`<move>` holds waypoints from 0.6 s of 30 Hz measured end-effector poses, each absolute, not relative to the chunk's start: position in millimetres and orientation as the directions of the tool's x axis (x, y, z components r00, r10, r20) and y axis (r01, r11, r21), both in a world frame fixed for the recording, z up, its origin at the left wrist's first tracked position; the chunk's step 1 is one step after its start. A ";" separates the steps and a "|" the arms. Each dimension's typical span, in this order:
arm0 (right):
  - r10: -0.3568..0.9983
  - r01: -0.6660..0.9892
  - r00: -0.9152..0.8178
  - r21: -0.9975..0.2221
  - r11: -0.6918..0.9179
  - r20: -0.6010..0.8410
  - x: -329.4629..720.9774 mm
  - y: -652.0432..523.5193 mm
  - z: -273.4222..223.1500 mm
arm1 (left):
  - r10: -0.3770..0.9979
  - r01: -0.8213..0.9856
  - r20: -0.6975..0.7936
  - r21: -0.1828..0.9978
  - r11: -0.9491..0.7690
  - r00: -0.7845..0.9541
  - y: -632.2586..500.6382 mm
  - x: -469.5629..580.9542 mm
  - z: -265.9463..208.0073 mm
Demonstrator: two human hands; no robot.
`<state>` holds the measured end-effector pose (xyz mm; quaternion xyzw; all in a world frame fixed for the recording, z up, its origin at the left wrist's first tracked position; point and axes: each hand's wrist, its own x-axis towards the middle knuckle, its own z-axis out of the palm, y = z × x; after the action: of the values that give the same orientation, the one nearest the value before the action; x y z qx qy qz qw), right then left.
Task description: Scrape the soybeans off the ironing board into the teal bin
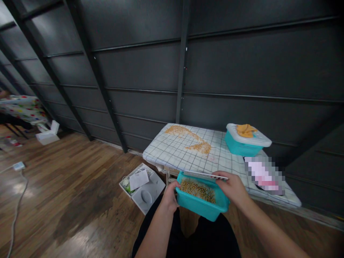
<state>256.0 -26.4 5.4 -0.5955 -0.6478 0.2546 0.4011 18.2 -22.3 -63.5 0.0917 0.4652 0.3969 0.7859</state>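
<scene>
A teal plastic bin (pixel 199 207) sits over my lap, just under the front edge of the table, tilted a little. Yellow soybeans (pixel 197 190) cover part of its floor. My left hand (pixel 171 196) is closed on the bin's left rim. Between the fingers of my right hand (pixel 231 186) is a thin, flat white card (pixel 205 175), seen nearly edge-on along the table's front edge, above the bin's far rim. More soybeans (pixel 200 146) lie scattered in a curved band on the checkered tablecloth (pixel 172 152).
A second teal bin (pixel 242 145) with a white lid stands at the table's right, an orange cloth (pixel 245 130) on top. Beside it lies a blurred-out item (pixel 264 175). An open white box (pixel 142 188) rests on the floor at left; farther off is a power strip (pixel 18 166).
</scene>
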 end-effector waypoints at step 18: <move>0.927 0.551 0.112 -0.798 0.243 0.359 285.3 105.0 8.6 | 0.712 -0.605 -0.646 0.460 0.650 0.274 -23.6 18.0 -67.3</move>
<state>285.3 105.0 8.6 -0.5815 -0.6354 0.2013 0.4665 18.0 -23.6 -67.3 0.0613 0.4381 0.4137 0.7958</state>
